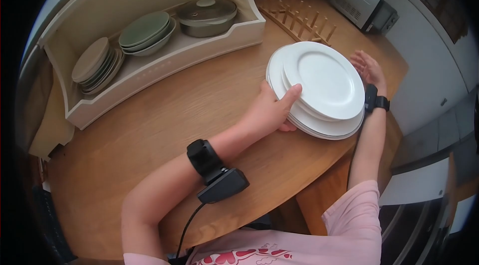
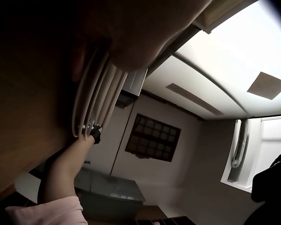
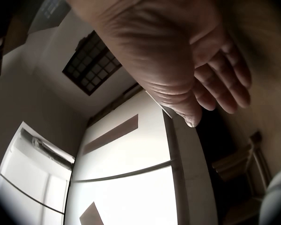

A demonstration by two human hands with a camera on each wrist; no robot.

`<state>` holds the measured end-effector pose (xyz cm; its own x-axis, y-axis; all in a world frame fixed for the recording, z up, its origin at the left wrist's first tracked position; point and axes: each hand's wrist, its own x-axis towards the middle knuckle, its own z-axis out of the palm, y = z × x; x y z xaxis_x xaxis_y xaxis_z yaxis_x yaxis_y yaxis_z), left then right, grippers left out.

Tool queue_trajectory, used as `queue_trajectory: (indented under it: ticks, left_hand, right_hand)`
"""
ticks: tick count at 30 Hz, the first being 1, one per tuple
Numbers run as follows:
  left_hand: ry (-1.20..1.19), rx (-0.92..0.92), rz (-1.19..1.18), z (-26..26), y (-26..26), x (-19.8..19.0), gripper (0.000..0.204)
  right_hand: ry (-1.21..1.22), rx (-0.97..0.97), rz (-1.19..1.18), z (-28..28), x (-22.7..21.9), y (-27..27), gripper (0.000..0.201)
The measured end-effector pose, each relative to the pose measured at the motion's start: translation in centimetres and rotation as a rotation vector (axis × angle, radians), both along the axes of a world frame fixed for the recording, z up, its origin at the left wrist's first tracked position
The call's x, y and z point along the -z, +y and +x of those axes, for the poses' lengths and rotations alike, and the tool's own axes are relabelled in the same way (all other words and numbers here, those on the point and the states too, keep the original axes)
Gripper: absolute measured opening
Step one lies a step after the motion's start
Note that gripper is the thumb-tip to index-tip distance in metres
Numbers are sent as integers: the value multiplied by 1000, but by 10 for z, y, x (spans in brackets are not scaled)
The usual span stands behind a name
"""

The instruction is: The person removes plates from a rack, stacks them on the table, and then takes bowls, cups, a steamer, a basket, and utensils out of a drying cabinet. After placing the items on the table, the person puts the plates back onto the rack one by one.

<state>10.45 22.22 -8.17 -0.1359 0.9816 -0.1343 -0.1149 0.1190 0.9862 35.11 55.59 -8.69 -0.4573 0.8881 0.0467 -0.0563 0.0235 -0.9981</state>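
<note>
A stack of several white plates (image 1: 327, 83), a smaller one on top of larger ones, tilts toward the camera over the wooden table. My left hand (image 1: 274, 108) grips its left edge, the thumb over the rim and the other fingers mostly underneath. From the side, the left wrist view shows the plate rims (image 2: 96, 101) layered beneath that hand (image 2: 145, 33). Past the stack's right side is my right hand (image 1: 368, 68), its fingers loosely bent and holding nothing. The right wrist view shows its bare palm (image 3: 164, 56).
Behind the plates stands a wooden peg dish rack (image 1: 299, 18). A cream shelf unit (image 1: 164, 73) at the back left holds stacked plates (image 1: 97, 68), green bowls (image 1: 147, 33) and a lidded pot (image 1: 207, 15). At the back right sits a microwave (image 1: 364, 5). The table's curved front edge (image 1: 279, 202) is near my body.
</note>
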Motion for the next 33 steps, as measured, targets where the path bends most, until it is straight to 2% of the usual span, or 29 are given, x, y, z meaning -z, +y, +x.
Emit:
queue_trajectory:
  ticks: [3,7,10,12,14,16,17,18,19,20,22,24,25,26,28,30,31,32,33]
  left_hand:
    - [-7,-21,54,2,6,6,79]
    - [-18,-34,143,1,7,10,83]
    - [41,-30,76,-4,3,6,91]
    - [80,56,-15,-5,-1,1,75]
    - [62,70,-22,-7,-1,-2,75]
    - [50,96,-29,-8,1,1,76]
    - [32,97,-9,-8,2,2,86]
    - [12,98,9,-9,3,2,98]
    - [7,91,13,-10,4,6,98]
    - [13,97,25,-10,6,8,96]
    - [2,94,34,-10,7,10,93]
    - [-24,113,74,-11,5,15,87]
    - [-57,117,103,-13,2,17,69]
    - [-57,102,103,-15,-4,20,69]
    - [14,69,-2,-24,-18,22,57]
    - [112,48,21,-43,-54,10,55]
    - [148,27,8,-54,-72,5,53]
    - [181,7,-9,-66,-88,5,51]
    - [195,-17,-13,-81,-104,5,51]
  right_hand:
    - [-21,-26,-42,8,8,2,40]
    - [67,7,-66,16,16,8,36]
    - [66,-10,-78,21,14,6,37]
    - [-10,-77,-111,26,3,-11,40]
    - [-82,-91,-63,26,-20,-35,43]
    - [-215,-29,153,27,-40,-58,42]
    - [-224,-34,158,23,-52,-69,42]
    - [-305,41,365,16,-63,-79,41]
    - [-378,116,576,8,-72,-94,39]
    - [-390,106,578,-5,-84,-116,39]
    - [-557,28,918,-41,-102,-174,39]
    - [-659,-138,1107,-76,-106,-228,41]
    - [-643,-205,1216,-88,-97,-240,40]
    - [-614,-270,1330,-101,-91,-249,38]
    - [-632,-337,1373,-121,-77,-266,36]
    - [-723,-397,1405,-136,-63,-271,35]
    - [-763,-443,1329,-141,-61,-276,37]
    - [-734,-453,1342,-143,-58,-280,37]
    - [-844,-444,1382,-144,-56,-282,40]
